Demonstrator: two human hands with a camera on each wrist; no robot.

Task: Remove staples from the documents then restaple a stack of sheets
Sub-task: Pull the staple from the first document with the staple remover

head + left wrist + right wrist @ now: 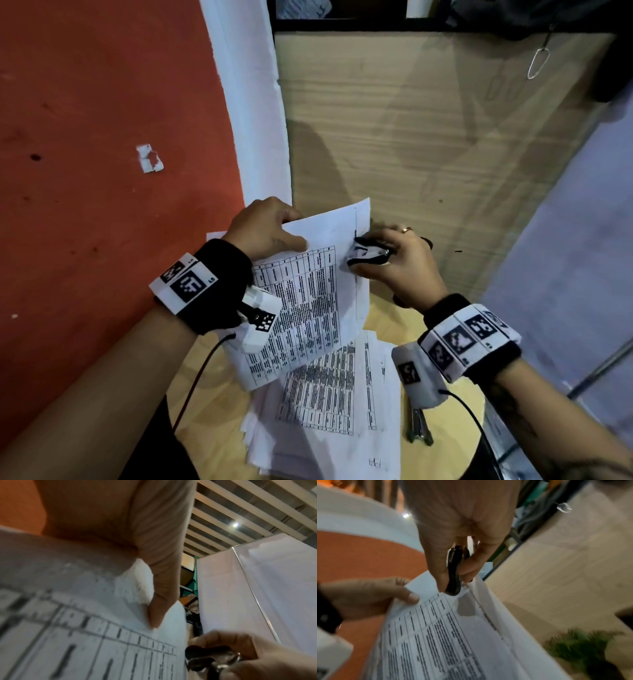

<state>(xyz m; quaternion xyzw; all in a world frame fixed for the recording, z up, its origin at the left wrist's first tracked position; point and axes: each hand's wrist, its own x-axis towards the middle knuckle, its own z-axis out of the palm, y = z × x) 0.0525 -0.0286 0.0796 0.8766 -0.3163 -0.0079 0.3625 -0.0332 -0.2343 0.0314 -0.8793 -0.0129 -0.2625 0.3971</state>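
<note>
1. Tearing is the main risk, as a judgement: the black staple remover (pixel 368 253) bites the top corner of the held document (pixel 308 301), and the right wrist view already shows a ragged hole in the top sheet just below the tool. A sideways pull, or a pull before the staple's legs are straightened, could rip the corner further.

2. Slipping is the second risk: the document is held up in the air above the table (pixel 455 421), not laid flat on it, so it can flex or slide out when the tool tugs.

3. Losing the staple is a third risk; if it springs free it could drop among the loose pile of papers (pixel 329 411) below. The staple itself cannot be made out in any view.

4. Left hand (pixel 265 228): its fingers are curled round the document's upper left edge, thumb pressed flat on the printed face, gripping it.

5. Right hand (pixel 399 263): thumb and fingers squeeze the staple remover from both sides; a ring shows on one finger.

6. Looks: the document is several white sheets printed with a dense black table of small text, tilted, its right edge curling.

7. Nearby: a metal stapler (pixel 419 428) lies on the round wooden table to the right of the pile, untouched; restapling is not yet begun.
</note>
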